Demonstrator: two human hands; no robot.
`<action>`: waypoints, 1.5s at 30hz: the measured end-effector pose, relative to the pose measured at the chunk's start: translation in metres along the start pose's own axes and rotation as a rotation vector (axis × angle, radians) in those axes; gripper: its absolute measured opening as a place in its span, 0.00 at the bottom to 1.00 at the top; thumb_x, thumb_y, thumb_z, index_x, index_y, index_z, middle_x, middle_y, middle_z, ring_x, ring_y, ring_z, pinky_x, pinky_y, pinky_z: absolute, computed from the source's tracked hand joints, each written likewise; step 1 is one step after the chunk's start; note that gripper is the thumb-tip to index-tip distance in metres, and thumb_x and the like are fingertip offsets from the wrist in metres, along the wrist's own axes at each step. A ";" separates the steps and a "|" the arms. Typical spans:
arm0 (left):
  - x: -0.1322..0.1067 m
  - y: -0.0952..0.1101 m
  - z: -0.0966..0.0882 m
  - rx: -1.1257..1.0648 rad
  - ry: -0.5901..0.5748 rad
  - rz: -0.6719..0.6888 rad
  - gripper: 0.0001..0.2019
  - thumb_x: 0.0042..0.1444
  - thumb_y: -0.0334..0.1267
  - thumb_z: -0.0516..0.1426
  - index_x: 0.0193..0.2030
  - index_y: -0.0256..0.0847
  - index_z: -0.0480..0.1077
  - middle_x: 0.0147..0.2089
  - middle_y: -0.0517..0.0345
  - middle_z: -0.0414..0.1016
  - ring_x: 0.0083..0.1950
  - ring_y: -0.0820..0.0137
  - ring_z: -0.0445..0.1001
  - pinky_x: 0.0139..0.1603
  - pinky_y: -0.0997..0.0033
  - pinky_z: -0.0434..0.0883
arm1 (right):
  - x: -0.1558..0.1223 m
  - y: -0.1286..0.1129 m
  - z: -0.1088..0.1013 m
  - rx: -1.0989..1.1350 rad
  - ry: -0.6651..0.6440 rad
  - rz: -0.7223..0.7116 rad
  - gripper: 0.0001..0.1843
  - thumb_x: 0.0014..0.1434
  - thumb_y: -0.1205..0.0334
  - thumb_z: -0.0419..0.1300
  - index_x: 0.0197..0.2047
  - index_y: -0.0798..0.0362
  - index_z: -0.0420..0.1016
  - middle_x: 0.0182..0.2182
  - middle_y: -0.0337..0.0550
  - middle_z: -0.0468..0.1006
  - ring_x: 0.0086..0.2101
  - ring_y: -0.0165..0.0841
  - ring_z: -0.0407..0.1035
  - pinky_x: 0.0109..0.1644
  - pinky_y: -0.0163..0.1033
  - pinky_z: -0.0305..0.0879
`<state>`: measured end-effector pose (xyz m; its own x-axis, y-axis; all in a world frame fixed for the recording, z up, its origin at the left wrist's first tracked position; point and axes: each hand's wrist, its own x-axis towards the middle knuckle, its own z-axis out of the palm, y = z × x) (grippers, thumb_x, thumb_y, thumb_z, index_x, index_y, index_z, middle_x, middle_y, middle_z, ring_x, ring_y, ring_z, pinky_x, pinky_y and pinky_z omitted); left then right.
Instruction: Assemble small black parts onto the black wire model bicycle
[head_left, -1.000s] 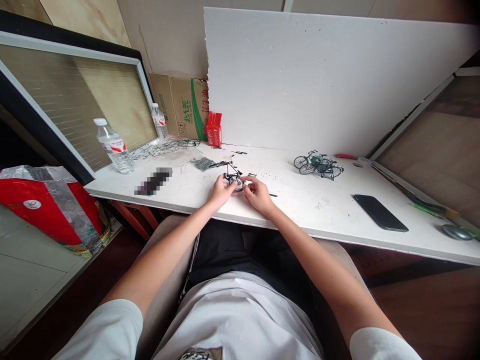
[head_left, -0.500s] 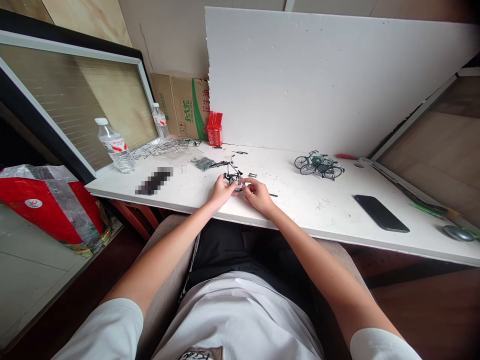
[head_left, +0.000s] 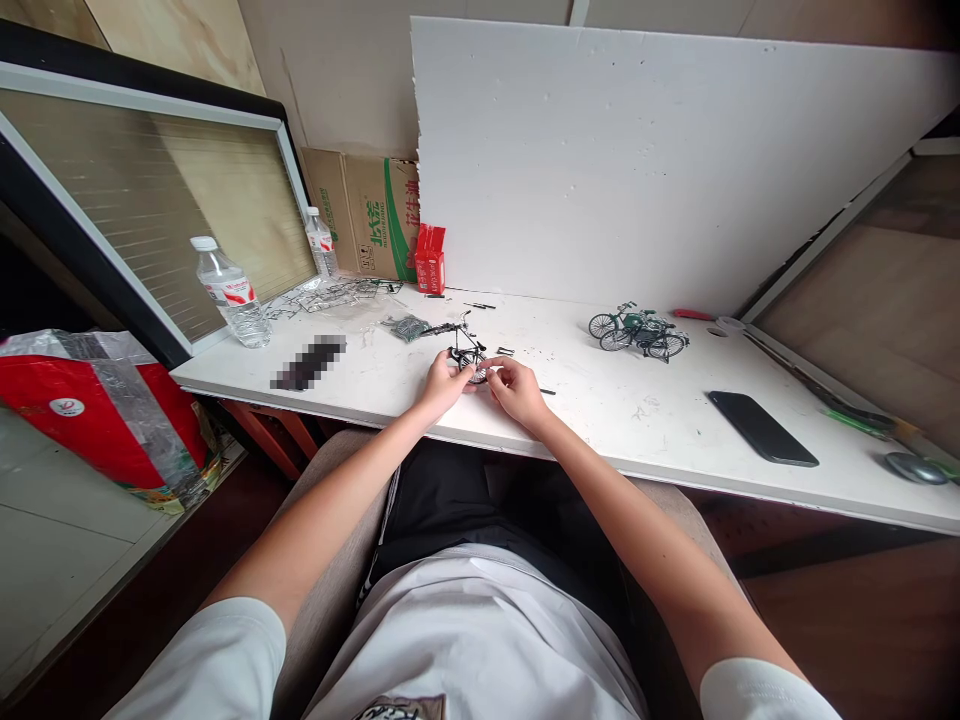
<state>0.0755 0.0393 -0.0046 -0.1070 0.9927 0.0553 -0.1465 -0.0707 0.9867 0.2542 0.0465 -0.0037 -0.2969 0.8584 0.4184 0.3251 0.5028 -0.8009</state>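
A black model bicycle (head_left: 468, 340) is held near the front edge of the white table, its frame and handlebar pointing up and away from me. My left hand (head_left: 445, 382) grips it by the wheel and saddle end, thumb over the wheel. On the other side of that wheel, my right hand (head_left: 516, 388) has thumb and forefinger pinched together at the rim. Whether a small part sits between those right fingertips is too small to make out. Just beyond the hands lie small black parts (head_left: 505, 351) and a thin black stick (head_left: 548, 392).
Two assembled model bicycles (head_left: 637, 332) stand to the right, with a black phone (head_left: 763, 427) nearer me. At left are a water bottle (head_left: 232, 295), part frames (head_left: 341, 293) and a bag of small parts (head_left: 409, 327). A red box (head_left: 430, 260) stands by a white board (head_left: 637, 160).
Hardly anything differs. My right fingers have shifted very slightly at the wheel, while my left hand keeps the bicycle in the same place.
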 end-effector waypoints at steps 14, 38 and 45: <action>0.000 -0.001 -0.001 0.008 -0.018 0.024 0.22 0.65 0.36 0.69 0.61 0.36 0.67 0.48 0.46 0.86 0.42 0.65 0.86 0.48 0.62 0.86 | -0.001 -0.001 0.000 0.008 -0.015 0.015 0.20 0.74 0.49 0.55 0.55 0.53 0.81 0.20 0.36 0.74 0.22 0.33 0.66 0.34 0.40 0.65; 0.002 -0.004 -0.002 -0.024 -0.037 0.053 0.22 0.63 0.38 0.71 0.58 0.38 0.68 0.48 0.46 0.86 0.45 0.63 0.87 0.50 0.56 0.86 | -0.001 -0.004 0.000 -0.020 -0.025 0.009 0.20 0.73 0.52 0.56 0.57 0.52 0.82 0.21 0.36 0.75 0.23 0.34 0.67 0.35 0.40 0.65; 0.001 -0.003 -0.002 -0.022 -0.038 0.041 0.23 0.64 0.38 0.71 0.59 0.38 0.67 0.50 0.44 0.86 0.46 0.63 0.87 0.49 0.59 0.86 | -0.001 -0.004 -0.001 -0.027 -0.004 0.008 0.20 0.72 0.52 0.56 0.58 0.52 0.80 0.21 0.36 0.75 0.23 0.34 0.68 0.35 0.40 0.65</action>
<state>0.0741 0.0402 -0.0082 -0.0761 0.9919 0.1018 -0.1645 -0.1131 0.9799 0.2537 0.0437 -0.0002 -0.2977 0.8622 0.4099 0.3518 0.4983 -0.7924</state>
